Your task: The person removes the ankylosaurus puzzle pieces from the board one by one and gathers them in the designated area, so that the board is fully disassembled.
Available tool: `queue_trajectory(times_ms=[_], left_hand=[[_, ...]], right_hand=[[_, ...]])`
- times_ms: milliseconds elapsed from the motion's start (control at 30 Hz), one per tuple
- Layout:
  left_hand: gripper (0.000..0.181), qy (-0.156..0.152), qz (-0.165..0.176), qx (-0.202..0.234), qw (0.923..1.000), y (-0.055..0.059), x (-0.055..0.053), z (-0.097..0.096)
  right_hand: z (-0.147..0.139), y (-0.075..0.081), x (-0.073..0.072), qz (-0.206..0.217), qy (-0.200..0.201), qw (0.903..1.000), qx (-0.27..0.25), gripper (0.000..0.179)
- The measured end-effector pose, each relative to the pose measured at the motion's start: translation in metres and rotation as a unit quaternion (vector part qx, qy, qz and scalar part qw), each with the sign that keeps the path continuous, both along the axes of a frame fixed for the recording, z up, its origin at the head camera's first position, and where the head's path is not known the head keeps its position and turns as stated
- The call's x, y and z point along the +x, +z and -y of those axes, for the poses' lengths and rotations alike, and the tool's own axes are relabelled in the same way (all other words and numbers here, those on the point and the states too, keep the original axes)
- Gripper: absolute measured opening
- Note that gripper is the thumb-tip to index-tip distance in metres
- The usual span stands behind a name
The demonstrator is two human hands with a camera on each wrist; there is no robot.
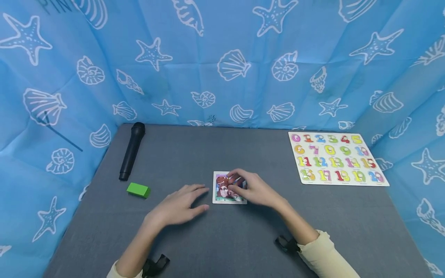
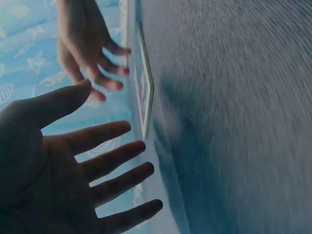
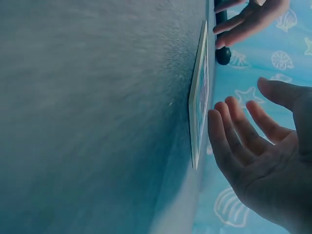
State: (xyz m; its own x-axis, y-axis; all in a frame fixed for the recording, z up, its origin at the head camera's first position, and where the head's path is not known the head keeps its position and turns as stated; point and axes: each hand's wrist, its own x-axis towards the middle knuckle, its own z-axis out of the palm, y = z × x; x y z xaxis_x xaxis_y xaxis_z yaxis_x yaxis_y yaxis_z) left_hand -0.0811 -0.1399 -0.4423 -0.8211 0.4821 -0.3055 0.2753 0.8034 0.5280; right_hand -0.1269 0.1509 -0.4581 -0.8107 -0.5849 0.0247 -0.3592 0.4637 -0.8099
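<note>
A small square picture puzzle [image 1: 222,189] with a pale border lies flat at the middle of the table. Over its right half hovers my right hand [image 1: 255,189], covering part of the brown and purple picture. In the right wrist view its fingers [image 3: 234,126] bend loosely, the thumb stands apart, and nothing is between them. My left hand [image 1: 179,204] is just left of the puzzle, low over the cloth. Its fingers [image 2: 114,161] are spread and straight in the left wrist view, with an empty palm.
On the left lie a black microphone [image 1: 132,150] and a green block [image 1: 138,190]. A number board [image 1: 337,159] with colourful numerals lies at the back right. Grey cloth covers the table [image 1: 222,243], and a blue shell-print curtain [image 1: 208,77] hangs behind and at both sides.
</note>
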Motion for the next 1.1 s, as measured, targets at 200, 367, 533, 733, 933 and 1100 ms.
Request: queue_trajectory(times_ms=[200,367,533,733,933,1100], left_hand=[[0.065,-0.025,0.007,0.010,0.9996,-0.006,-0.003,-0.015],[0.069,-0.041,0.002,-0.009,0.9991,-0.007,-0.004,-0.026],[0.068,-0.038,0.012,-0.017,0.9991,-0.005,-0.003,-0.031],[0.068,-0.033,0.026,-0.007,0.9991,-0.005,-0.002,-0.032],[0.067,-0.027,0.026,0.004,0.9993,-0.009,-0.002,-0.032],[0.065,-0.022,0.024,-0.003,0.9995,-0.008,-0.001,-0.033]], right_hand=[[0.020,-0.006,-0.022,0.002,0.000,0.9998,0.022,0.024],[0.031,-0.010,-0.034,0.004,-0.008,0.9982,0.060,0.026],[0.038,-0.013,-0.041,-0.001,-0.026,0.9951,0.096,0.029],[0.042,-0.011,-0.042,-0.006,-0.045,0.9916,0.121,0.025],[0.044,-0.009,-0.040,-0.019,-0.063,0.9867,0.148,0.027],[0.046,-0.008,-0.040,-0.023,-0.071,0.9835,0.165,0.028]])
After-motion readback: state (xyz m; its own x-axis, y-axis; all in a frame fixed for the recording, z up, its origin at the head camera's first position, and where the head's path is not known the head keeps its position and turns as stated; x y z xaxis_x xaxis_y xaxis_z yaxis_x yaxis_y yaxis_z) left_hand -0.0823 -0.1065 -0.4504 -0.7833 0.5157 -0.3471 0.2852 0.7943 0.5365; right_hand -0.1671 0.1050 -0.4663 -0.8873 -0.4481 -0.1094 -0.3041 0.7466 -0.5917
